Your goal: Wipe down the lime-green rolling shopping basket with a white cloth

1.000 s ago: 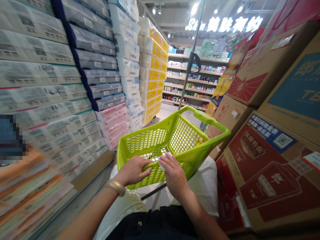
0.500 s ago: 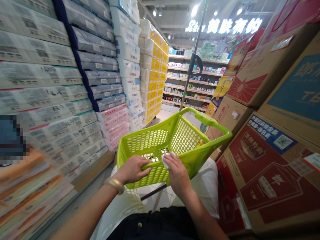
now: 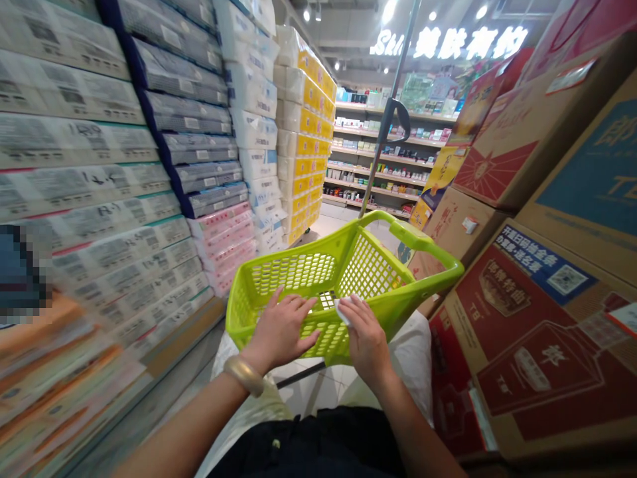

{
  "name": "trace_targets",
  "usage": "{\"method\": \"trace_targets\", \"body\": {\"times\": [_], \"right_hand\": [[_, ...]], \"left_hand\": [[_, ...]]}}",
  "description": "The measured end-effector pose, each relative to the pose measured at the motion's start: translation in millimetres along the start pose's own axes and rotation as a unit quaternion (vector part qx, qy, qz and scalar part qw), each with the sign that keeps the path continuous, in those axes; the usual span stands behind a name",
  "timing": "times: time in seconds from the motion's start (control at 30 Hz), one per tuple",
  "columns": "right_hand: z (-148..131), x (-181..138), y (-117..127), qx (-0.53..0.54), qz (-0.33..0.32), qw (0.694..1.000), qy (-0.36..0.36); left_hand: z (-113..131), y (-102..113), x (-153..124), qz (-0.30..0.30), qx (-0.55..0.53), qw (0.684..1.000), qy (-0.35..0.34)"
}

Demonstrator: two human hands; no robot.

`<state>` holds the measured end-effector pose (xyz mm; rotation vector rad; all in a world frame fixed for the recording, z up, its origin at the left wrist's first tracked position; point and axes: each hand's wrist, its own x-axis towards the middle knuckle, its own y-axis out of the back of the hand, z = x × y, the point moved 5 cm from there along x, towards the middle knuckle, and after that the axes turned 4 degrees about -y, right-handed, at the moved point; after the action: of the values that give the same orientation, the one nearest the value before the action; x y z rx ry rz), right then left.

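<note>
In front of me a lime-green plastic shopping basket [image 3: 383,279] with perforated sides and a raised handle stands tilted between my legs. My right hand [image 3: 368,342] presses a folded white tissue or cloth [image 3: 343,311] against the basket's near rim, fingers curled over it. My left hand [image 3: 283,328], with a gold bangle [image 3: 243,375] at the wrist, is over the near rim further left. Its fingers are spread and hold nothing; whether the palm touches the rim I cannot tell.
Stacks of packaged tissue [image 3: 84,143] rise on the left. Liquor cartons [image 3: 537,318] are piled close on the right. Ahead are a glass door edge with a dark handle [image 3: 397,121] and shelves of small goods [image 3: 378,159]. A dark bar [image 3: 301,376] lies below the basket.
My left hand has shifted right and its fingers have spread from the rim. My right hand, with the white tissue, has slid slightly right along the rim.
</note>
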<state>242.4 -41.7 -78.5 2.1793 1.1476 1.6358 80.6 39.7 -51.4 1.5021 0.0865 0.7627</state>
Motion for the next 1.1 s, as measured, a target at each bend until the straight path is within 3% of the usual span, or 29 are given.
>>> {"method": "trace_targets", "body": {"times": [0.13,0.2,0.4,0.63,0.87,1.03,1.1], "right_hand": [[28,2,30,-0.052,0.082,0.994,-0.046],[31,2,33,-0.068,0.103,0.990,-0.063],[8,-1,-3,-0.029,-0.027,0.999,0.021],[30,3,34,-0.062,0.117,0.989,-0.064],[7,2,7,-0.037,-0.004,0.999,0.002],[26,9,35,-0.068,0.088,0.992,-0.055],[25,8,34,-0.072,0.092,0.991,-0.063]], "left_hand": [[19,-10,22,0.006,-0.020,1.000,0.004],[24,-16,29,-0.004,-0.032,0.999,0.002],[27,-34,27,-0.032,-0.068,0.997,-0.008],[25,-34,17,-0.013,-0.074,0.997,-0.017],[27,-32,13,-0.010,-0.073,0.997,-0.022],[28,-29,10,-0.011,-0.069,0.997,-0.023],[29,-29,10,-0.008,-0.071,0.997,-0.021]]}}
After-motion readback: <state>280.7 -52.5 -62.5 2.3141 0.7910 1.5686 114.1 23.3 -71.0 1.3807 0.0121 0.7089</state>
